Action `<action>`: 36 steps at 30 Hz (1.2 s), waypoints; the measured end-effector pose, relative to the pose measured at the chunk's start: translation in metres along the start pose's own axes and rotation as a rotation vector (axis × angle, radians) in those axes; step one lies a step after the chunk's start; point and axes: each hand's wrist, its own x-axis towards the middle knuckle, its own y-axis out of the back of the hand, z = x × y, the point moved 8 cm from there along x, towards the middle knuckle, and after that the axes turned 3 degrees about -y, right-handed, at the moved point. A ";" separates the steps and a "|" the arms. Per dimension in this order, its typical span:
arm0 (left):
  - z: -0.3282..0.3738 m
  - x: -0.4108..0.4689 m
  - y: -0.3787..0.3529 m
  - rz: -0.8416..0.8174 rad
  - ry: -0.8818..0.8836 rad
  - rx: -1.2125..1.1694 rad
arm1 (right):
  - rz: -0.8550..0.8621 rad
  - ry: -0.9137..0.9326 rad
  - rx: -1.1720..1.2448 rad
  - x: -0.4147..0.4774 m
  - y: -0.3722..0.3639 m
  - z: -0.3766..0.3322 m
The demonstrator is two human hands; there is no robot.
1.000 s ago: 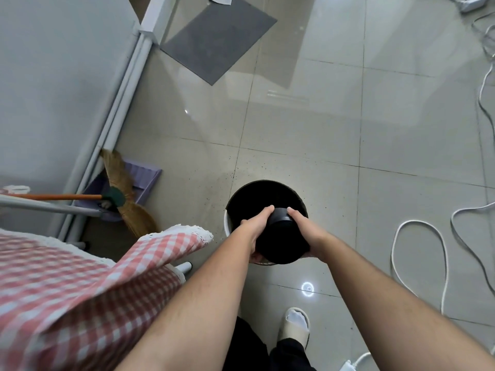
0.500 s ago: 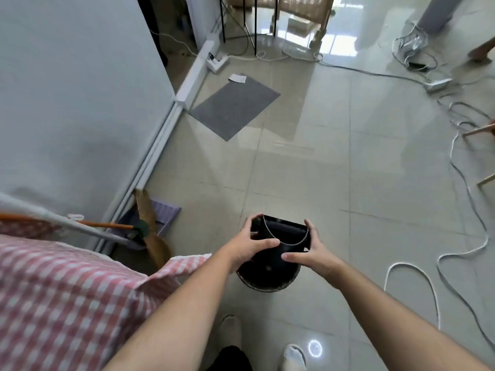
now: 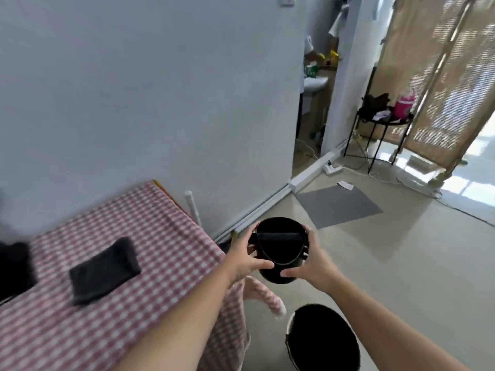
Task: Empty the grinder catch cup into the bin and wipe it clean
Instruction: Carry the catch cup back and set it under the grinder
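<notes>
The cup [image 3: 278,250] is held up in open air by the left hand [image 3: 245,259] and right hand [image 3: 313,263], clear of the bin [image 3: 322,341], which stands on the floor [image 3: 401,263] below and nearer the person. To the left, the table [image 3: 171,226] edge lies just beside the left hand, its checked cloth [image 3: 235,311] hanging close to the bin's rim. A dark folded cloth [image 3: 104,269] lies on the tabletop with bare checked surface all round it. To the right the floor is open; a grey mat [image 3: 337,206] lies well apart
</notes>
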 end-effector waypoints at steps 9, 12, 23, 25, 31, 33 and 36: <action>-0.003 -0.154 0.195 0.523 0.046 0.129 | -0.330 0.309 -0.101 -0.002 -0.187 -0.154; -0.016 -0.211 0.252 0.648 0.113 0.214 | -0.438 0.367 -0.104 -0.013 -0.259 -0.191; -0.098 -0.372 0.423 0.788 0.253 0.124 | -0.677 0.391 -0.247 -0.049 -0.502 -0.268; -0.116 -0.385 0.445 0.780 0.287 0.126 | -0.694 0.368 -0.260 -0.050 -0.535 -0.271; -0.161 -0.393 0.472 0.811 0.374 0.195 | -0.693 0.304 -0.357 -0.038 -0.579 -0.264; -0.167 -0.387 0.472 0.822 0.364 0.246 | -0.698 0.276 -0.396 -0.030 -0.586 -0.259; -0.173 -0.382 0.469 0.856 0.380 0.305 | -0.692 0.233 -0.459 -0.019 -0.591 -0.249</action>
